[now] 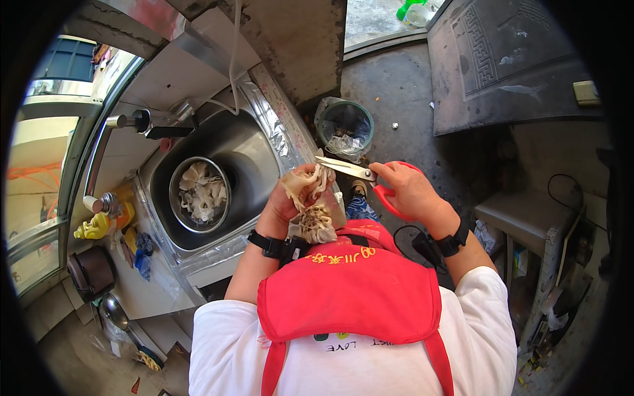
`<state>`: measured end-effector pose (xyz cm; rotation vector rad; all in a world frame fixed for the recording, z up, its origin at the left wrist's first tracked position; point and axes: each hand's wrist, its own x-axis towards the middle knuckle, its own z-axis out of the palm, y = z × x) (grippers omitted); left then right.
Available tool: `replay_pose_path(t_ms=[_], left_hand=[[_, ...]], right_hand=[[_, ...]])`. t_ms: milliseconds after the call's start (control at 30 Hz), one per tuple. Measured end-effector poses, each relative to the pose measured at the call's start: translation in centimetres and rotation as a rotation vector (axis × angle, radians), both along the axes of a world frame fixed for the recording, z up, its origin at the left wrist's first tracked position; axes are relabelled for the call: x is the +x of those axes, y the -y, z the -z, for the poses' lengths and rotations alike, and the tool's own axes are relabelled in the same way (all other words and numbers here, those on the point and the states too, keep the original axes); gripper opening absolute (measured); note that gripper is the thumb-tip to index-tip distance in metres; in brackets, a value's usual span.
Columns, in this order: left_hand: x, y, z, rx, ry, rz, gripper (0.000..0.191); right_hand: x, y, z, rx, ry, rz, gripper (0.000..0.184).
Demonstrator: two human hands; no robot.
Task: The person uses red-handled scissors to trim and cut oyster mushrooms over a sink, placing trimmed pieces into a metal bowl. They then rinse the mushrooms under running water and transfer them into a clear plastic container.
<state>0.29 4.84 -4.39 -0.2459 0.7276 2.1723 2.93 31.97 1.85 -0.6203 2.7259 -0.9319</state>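
Note:
My left hand (280, 202) grips a cluster of pale oyster mushrooms (309, 184) in front of the sink edge. My right hand (416, 190) is closed around the red handles of a pair of scissors (349, 168). The metal blades point left, slightly apart, and their tips are at the mushroom cluster. Below the left hand, close to my apron, is a second mushroom clump (314, 225) with a clear plastic bag (334, 207) beside it; what supports the clump is hidden. A round metal bowl (174, 210) of torn mushroom pieces (203, 193) stands in the steel sink (252, 143).
A green waste bin (370, 123) with a plastic liner stands on the floor ahead. The faucet (168, 123) reaches over the sink. Yellow bottles (106, 222) and a scrubber (143, 242) lie on the left counter. A dark panel (495, 59) and a bench (530, 213) are on the right.

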Motion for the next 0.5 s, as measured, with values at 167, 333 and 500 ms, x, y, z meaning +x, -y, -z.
replay_pose_path(t_ms=[167, 333, 500], left_hand=[[0.0, 0.2, 0.4, 0.236, 0.064, 0.007, 0.045], [0.6, 0.1, 0.1, 0.418, 0.019, -0.018, 0.067], [0.6, -0.7, -0.3, 0.474, -0.025, -0.108, 0.063]], right_hand=[[-0.1, -0.4, 0.2, -0.046, 0.163, 0.131, 0.039], [-0.3, 1.3, 0.2, -0.258, 0.045, 0.061, 0.044], [-0.6, 2.3, -0.6, -0.219, -0.033, -0.014, 0.050]])
